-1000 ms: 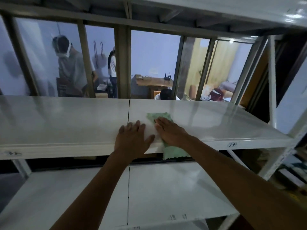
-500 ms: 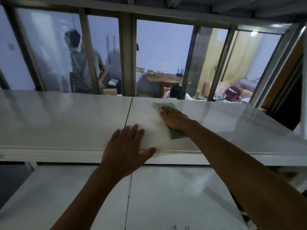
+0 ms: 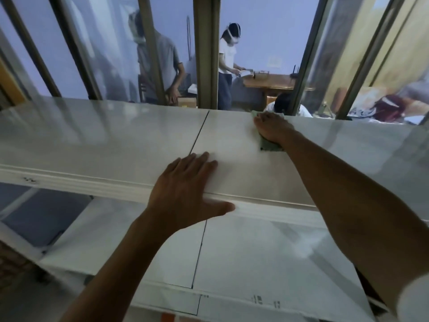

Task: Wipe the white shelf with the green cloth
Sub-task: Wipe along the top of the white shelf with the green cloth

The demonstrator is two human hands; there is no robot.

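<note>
Head view: the white shelf [image 3: 116,145] is seen from above, with a dark seam running from its back edge to its front edge near the middle. The green cloth [image 3: 269,145] is laid flat on the shelf, right of the seam and close to the back edge, and is largely covered by the right hand [image 3: 272,129]. The cloth is pressed down under the flat palm and straight fingers; nothing is pinched or curled in that grip, and only a strip of cloth is shown at the wrist side and a corner at the fingertips. The left hand [image 3: 185,194] is spread wide on the front edge of the shelf, just left of the seam, with the fingers laid straight on the top surface and the thumb stretched along the front lip; nothing is held in it. A lower shelf [image 3: 255,252] of the same white is seen below the front edge. Behind the back edge, upright frame posts [image 3: 205,52] are seen, and beyond them two standing people [image 3: 228,66] and a wooden desk [image 3: 271,82], blurred.
</note>
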